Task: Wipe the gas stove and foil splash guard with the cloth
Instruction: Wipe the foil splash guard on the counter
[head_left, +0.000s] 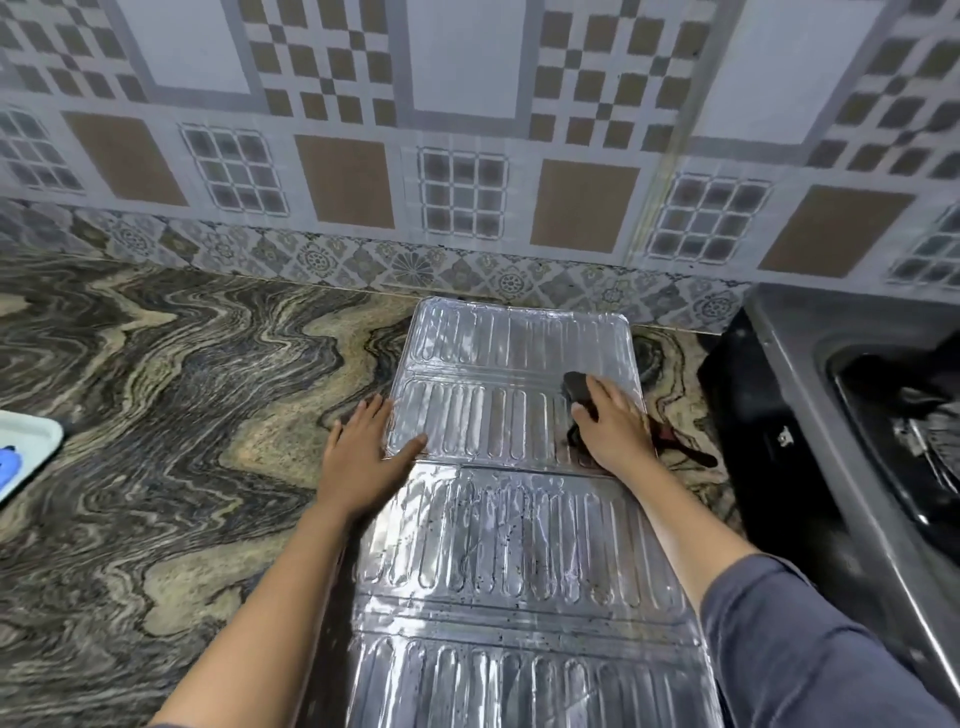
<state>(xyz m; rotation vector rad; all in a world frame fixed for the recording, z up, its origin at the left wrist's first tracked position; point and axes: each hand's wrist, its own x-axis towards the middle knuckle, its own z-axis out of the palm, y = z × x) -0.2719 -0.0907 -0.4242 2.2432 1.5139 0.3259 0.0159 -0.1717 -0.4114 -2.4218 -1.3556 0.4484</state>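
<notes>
Evidently thin and crease-prone, the foil splash guard (509, 545) lies flat on the surface (182, 415); left grip (363, 457), fingers straight, pins its left edge while right grip (613, 426), flat, presses the soft cloth (577, 387) on it.

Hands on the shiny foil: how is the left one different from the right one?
The left hand rests bare on the left edge of the foil splash guard; the right hand presses a dark cloth near its right edge. Left hand's fingers spread wider than right hand's. Both lie flat.
</notes>
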